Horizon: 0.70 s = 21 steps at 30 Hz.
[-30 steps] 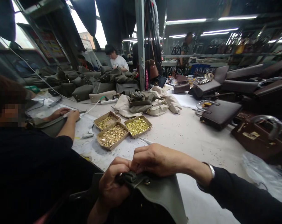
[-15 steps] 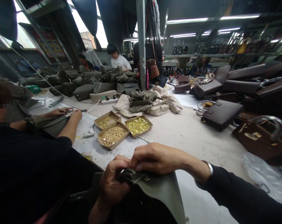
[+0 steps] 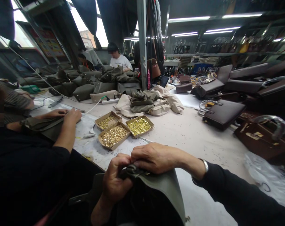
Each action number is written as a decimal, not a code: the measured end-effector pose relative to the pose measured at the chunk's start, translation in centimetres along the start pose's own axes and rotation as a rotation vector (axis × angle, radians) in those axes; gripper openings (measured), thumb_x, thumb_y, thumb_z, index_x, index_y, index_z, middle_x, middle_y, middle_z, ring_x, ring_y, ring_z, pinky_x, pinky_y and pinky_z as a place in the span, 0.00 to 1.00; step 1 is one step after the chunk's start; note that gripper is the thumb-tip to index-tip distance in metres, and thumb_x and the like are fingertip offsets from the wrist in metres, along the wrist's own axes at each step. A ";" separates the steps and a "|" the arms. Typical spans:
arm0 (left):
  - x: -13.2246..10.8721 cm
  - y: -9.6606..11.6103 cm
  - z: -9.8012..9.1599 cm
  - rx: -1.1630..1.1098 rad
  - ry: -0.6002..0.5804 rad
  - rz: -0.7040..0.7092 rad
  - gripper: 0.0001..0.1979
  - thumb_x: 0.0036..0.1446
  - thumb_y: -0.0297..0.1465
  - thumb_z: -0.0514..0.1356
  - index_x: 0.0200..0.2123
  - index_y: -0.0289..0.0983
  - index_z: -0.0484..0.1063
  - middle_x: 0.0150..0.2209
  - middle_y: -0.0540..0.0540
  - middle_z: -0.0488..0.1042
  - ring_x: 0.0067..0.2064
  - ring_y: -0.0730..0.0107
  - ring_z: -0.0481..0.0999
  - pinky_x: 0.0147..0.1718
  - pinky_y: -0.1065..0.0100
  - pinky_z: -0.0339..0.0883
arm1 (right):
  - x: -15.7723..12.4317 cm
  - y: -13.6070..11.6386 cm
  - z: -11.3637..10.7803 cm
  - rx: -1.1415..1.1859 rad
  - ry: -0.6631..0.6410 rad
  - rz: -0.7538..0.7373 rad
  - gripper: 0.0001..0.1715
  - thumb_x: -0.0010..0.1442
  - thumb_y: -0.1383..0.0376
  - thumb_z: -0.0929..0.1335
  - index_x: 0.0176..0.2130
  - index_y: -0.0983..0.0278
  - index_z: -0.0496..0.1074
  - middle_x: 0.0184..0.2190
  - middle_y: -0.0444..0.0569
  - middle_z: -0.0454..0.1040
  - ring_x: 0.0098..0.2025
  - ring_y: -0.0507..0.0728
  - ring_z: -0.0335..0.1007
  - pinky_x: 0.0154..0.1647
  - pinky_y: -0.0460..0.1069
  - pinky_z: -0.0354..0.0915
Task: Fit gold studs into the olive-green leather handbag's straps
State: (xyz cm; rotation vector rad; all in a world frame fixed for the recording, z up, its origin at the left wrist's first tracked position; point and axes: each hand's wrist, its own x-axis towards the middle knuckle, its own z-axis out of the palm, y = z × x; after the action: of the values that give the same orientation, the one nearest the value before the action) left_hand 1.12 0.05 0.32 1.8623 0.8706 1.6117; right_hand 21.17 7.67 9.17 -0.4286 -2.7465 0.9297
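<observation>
A grey-green leather bag (image 3: 163, 185) is held up at the near edge of the table, its dark inside facing me. My left hand (image 3: 116, 179) grips the bag's upper edge, thumb on the near side and fingers folded behind. Against the same edge, my right hand (image 3: 154, 157) is closed, its fingertips meeting those of my left hand. Just below it a small gold metal fitting (image 3: 147, 173) shows on the bag. Whatever lies between the fingertips is hidden.
Beyond my hands stand cardboard trays of small gold hardware (image 3: 114, 136). At left a co-worker's hands (image 3: 70, 117) work on another bag. Brown handbags (image 3: 224, 114) and a clear plastic bag (image 3: 265, 175) lie at right. Fabric pieces (image 3: 144, 103) and a power strip (image 3: 110, 101) lie farther back.
My right hand has shifted slightly left and up, and the bag's edge has tilted a little with it. Both hands keep their hold. The co-worker's hands have moved slightly left.
</observation>
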 end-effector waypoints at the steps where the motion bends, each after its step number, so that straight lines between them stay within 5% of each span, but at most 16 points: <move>1: 0.0 0.0 0.0 0.006 0.000 -0.007 0.17 0.54 0.22 0.63 0.45 0.42 0.68 0.38 0.49 0.73 0.39 0.70 0.77 0.37 0.73 0.75 | 0.1 0.1 -0.1 0.029 -0.031 0.018 0.05 0.70 0.65 0.65 0.40 0.63 0.68 0.34 0.44 0.68 0.33 0.52 0.61 0.34 0.46 0.57; 13: 0.1 -0.7 0.1 0.005 -0.010 -0.078 0.16 0.53 0.23 0.65 0.44 0.41 0.69 0.39 0.48 0.75 0.39 0.67 0.79 0.38 0.71 0.76 | 0.4 2.1 0.6 0.183 -0.074 0.090 0.10 0.71 0.62 0.65 0.38 0.64 0.72 0.27 0.38 0.64 0.29 0.48 0.60 0.31 0.44 0.54; 15: 0.4 -1.1 0.1 -0.018 0.023 -0.148 0.14 0.53 0.24 0.66 0.42 0.40 0.69 0.39 0.47 0.76 0.39 0.66 0.80 0.40 0.69 0.76 | -0.1 2.0 0.3 0.066 0.063 0.132 0.11 0.71 0.62 0.66 0.37 0.64 0.73 0.27 0.39 0.66 0.29 0.49 0.60 0.32 0.44 0.54; 19: 2.0 -2.5 0.1 -0.074 0.158 -0.388 0.16 0.53 0.29 0.67 0.44 0.39 0.68 0.36 0.48 0.77 0.35 0.67 0.80 0.38 0.67 0.76 | -2.8 -0.1 -0.1 -0.102 0.685 0.206 0.12 0.72 0.63 0.65 0.37 0.64 0.72 0.32 0.45 0.72 0.34 0.52 0.66 0.37 0.47 0.60; 21: 2.8 -3.6 0.2 -0.007 0.292 -0.435 0.18 0.51 0.30 0.68 0.45 0.39 0.70 0.37 0.48 0.76 0.37 0.69 0.79 0.39 0.70 0.74 | -4.7 -1.9 0.8 -0.137 0.892 0.158 0.12 0.73 0.63 0.64 0.38 0.63 0.72 0.33 0.47 0.73 0.34 0.53 0.68 0.37 0.48 0.63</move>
State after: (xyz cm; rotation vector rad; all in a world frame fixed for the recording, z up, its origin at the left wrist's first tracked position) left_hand 1.06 4.56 -0.56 1.3264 1.2885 1.6146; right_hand 24.96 4.19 9.18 -0.8468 -1.9685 0.4105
